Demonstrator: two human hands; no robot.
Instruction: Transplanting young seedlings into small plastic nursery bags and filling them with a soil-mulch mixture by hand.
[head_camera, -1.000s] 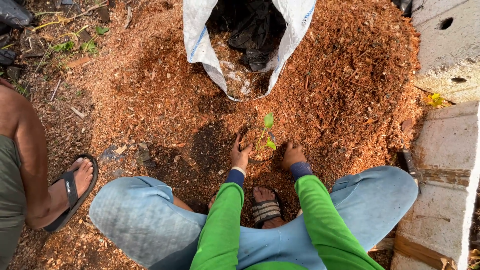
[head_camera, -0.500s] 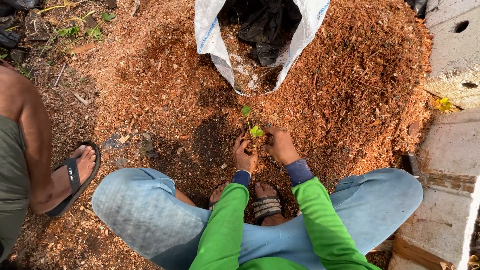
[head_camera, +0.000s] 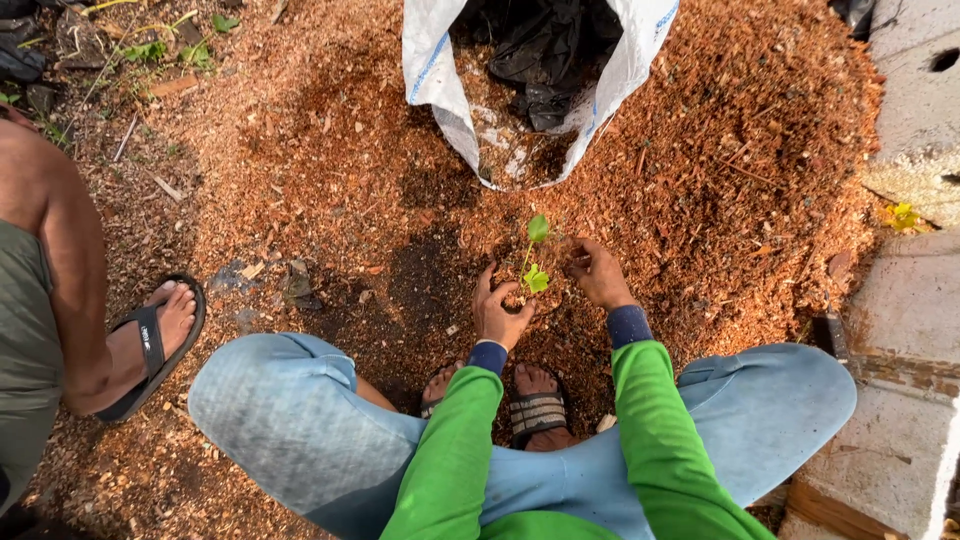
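Hands (head_camera: 500, 312) still cupping seedling (head_camera: 535, 275)

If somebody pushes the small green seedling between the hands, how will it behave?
The seedling would probably bend easily: its stem looks very thin under two small leaves. It seems fragile and light, so a hard push may snap it. The loose sawdust around it, where the left hand and right hand rest, likely holds it weakly.

Bright green long sleeves (head_camera: 655, 430) with dark navy cuffs (head_camera: 628, 324) are worn, together with light blue trousers (head_camera: 290, 420) and dark strapped sandals (head_camera: 538, 411) on bare feet.
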